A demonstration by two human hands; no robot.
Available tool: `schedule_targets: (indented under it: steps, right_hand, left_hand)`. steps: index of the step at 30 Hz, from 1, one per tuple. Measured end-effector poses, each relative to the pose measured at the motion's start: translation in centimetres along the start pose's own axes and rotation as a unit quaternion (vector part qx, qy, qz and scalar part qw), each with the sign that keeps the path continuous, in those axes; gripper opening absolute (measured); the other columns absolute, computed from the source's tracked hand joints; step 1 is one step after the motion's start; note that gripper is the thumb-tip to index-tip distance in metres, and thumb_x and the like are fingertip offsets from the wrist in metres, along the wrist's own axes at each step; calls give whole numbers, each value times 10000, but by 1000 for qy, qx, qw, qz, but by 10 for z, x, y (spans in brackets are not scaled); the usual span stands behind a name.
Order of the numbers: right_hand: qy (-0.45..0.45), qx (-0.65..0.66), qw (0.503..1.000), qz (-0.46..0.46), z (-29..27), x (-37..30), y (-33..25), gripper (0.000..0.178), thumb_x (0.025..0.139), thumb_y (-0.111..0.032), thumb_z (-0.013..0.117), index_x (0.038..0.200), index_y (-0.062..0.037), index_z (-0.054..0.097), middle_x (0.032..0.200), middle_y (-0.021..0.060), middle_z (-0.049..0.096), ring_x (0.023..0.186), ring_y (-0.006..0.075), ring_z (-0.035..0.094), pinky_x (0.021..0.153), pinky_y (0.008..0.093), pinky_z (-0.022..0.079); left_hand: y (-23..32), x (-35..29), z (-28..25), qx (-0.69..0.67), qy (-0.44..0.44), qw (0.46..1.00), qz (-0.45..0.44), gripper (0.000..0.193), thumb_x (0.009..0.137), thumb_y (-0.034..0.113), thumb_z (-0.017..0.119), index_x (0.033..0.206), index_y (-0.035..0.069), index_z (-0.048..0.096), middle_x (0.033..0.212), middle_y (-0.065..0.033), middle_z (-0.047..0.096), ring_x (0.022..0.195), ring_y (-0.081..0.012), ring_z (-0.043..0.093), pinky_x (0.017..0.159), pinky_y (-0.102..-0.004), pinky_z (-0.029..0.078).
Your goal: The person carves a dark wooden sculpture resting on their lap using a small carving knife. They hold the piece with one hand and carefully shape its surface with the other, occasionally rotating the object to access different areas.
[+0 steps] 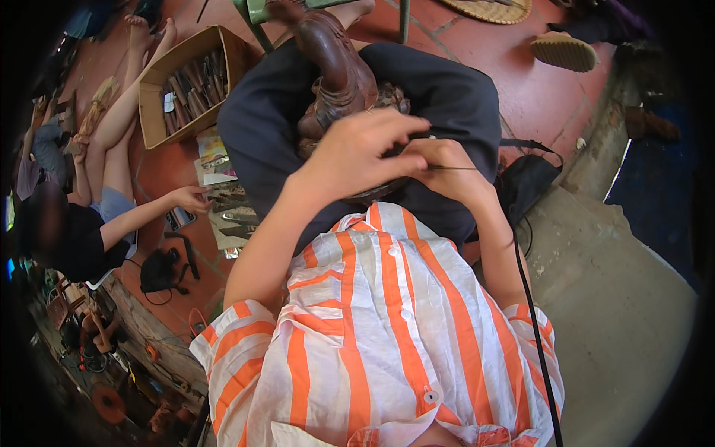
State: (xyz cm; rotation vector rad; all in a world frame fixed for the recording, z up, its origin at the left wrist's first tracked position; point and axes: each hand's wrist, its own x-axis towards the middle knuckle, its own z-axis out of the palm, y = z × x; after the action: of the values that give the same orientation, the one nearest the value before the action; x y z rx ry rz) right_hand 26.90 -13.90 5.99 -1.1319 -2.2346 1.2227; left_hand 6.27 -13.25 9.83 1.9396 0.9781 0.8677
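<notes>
A dark brown carved wooden figure [337, 71] rests between my legs, its rounded, glossy upper part leaning away from me. My left hand [361, 153] is in front of it and covers part of its lower carving. The fingers of that hand are stretched out and apart from the thumb, whose tip meets my right hand. My right hand [445, 160] is closed, its fingers curled around a thin dark rod [463, 169]. One end of the rod sticks out toward my right wrist; the rest is hidden in the hand.
A cardboard box [153, 112] full of tool handles stands to the left. Several flat metal tools [234, 217] lie on papers beside my left leg. A person [71, 231] sits at the left, one hand reaching toward them. A black bag [527, 186] lies right; a black cable [530, 305] hangs along my right arm.
</notes>
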Motion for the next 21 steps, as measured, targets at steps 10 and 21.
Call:
schedule_targets:
  steps: [10, 21]
  right_hand:
    - [-68, -28, 996, 47, 12, 20, 19, 203, 723, -155, 755, 877, -48, 677, 811, 128, 674, 735, 339, 633, 639, 397, 491]
    - [9, 38, 997, -63, 33, 10, 26, 155, 780, -119, 703, 900, -28, 666, 885, 123, 675, 835, 335, 626, 733, 389, 489]
  left_hand:
    - [-9, -4, 16, 106, 32, 994, 16, 118, 848, 108, 654, 865, 20, 578, 770, -95, 608, 640, -270, 626, 566, -346, 489]
    - [3, -19, 16, 119, 88, 988, -51, 113, 868, 42, 625, 943, 9, 547, 690, -100, 622, 586, -247, 638, 522, -321, 479]
